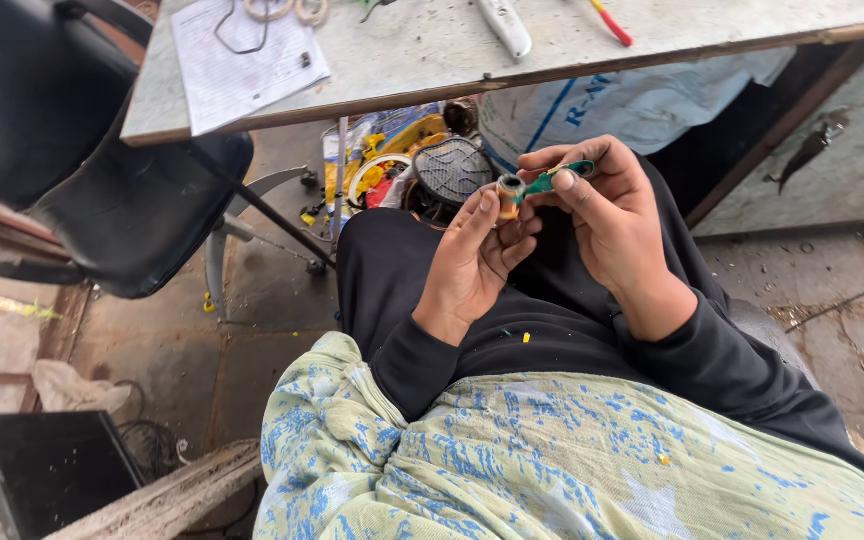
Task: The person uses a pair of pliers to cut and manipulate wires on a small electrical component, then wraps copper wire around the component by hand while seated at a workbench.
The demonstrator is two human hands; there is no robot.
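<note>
Black long sleeves (722,365), black trousers (392,260)

Lying on the table's left corner, a white printed paper sheet (242,62); stuffed beneath, a white sack with blue print (632,105).

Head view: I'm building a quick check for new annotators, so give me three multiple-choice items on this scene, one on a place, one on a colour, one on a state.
1. Where does the sheet of paper lie?
A. on the table top
B. on the black chair
C. on the person's lap

2. What colour is the small tool in the right hand?
A. red
B. green
C. white

3. How is the small cylindrical spool kept?
A. lying on the floor
B. resting on the table
C. pinched in the left hand

Answers:
1 A, the paper sits at the table's left end.
2 B, its handle between the right fingers is green.
3 C, the left thumb and fingers close around it above the lap.
</note>
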